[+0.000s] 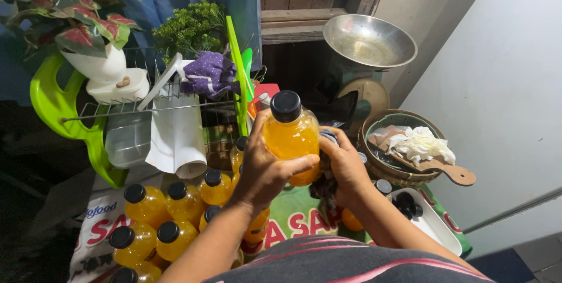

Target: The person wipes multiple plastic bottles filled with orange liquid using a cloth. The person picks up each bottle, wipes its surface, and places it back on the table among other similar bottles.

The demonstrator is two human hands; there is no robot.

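Crowded surface [304,215] at lower center is risking topples while left hand [266,169] is gripping bottle [291,136], right hand [345,169] clutching cloth [324,188].

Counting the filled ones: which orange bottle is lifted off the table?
The black-capped orange bottle gripped in the left hand; the other bottles stand grouped on the table below.

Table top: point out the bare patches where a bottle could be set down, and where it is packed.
Bare room shows on the green printed cloth, between the cluster of capped orange bottles and the white tray of black caps, under the hands holding a bottle. The left side is packed with bottles; behind, the dish rack, scale and basket crowd the back.
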